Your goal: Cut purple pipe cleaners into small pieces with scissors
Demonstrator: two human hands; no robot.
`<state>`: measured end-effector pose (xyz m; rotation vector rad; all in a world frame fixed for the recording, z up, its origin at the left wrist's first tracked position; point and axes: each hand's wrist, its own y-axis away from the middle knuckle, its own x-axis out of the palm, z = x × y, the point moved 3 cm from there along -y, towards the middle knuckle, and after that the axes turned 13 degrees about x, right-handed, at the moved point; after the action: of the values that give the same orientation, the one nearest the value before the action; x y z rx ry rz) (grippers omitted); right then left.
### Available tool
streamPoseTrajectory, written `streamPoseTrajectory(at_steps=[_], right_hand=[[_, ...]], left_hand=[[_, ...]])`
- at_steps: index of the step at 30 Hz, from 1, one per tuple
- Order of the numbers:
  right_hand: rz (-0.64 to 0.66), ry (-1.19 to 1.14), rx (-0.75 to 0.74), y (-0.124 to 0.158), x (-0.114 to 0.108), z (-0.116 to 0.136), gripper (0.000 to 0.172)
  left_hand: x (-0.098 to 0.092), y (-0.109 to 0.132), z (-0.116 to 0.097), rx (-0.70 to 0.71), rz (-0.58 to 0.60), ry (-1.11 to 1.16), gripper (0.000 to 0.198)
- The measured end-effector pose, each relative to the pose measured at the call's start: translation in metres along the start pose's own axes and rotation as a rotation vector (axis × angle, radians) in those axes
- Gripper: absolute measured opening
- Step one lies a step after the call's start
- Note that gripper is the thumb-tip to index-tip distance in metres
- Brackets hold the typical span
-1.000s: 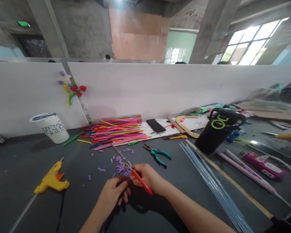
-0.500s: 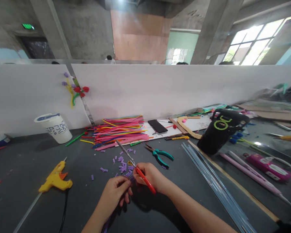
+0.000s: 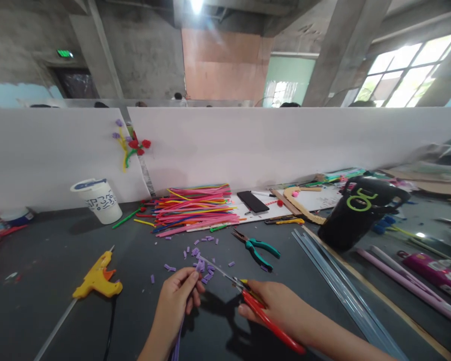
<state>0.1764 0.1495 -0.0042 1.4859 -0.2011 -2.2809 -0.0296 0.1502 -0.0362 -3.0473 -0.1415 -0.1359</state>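
Observation:
My left hand is closed around a bundle of purple pipe cleaners, whose ends stick out past my thumb and fingertips. In my right hand is a pair of scissors with red handles, fingers wrapped round them. Their long blades point up and left, the tips close to the purple ends; whether they touch, I cannot tell. Short cut purple pieces lie scattered on the dark table just beyond my left hand. Teal-handled pliers lie beyond the scissors.
A yellow glue gun lies at left, near a white cup. Many coloured pipe cleaners and a black phone are at the back. To the right are clear sticks, a black tumbler and a pink iron-like tool.
My right hand has moved right and away from my left, and the scissors' blades have swung from beyond the purple pieces to beside the bundle's ends. The view has shifted slightly left.

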Motion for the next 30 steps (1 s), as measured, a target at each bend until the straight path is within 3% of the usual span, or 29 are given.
streamPoseTrajectory(at_steps=[6,16,30], right_hand=[[0.134,0.036,0.055,0.006,0.004,0.006,0.044],[0.261,-0.143,0.034,-0.004,0.02,0.004,0.04],[0.267,-0.088,0.054,0.001,0.016,0.009,0.035]], left_hand=[[0.003,0.003,-0.003,-0.017,-0.018,-0.031,0.026],[0.001,0.002,-0.005,-0.049,0.078,-0.133,0.03],[0.003,0.003,-0.006,-0.06,0.038,-0.129,0.028]])
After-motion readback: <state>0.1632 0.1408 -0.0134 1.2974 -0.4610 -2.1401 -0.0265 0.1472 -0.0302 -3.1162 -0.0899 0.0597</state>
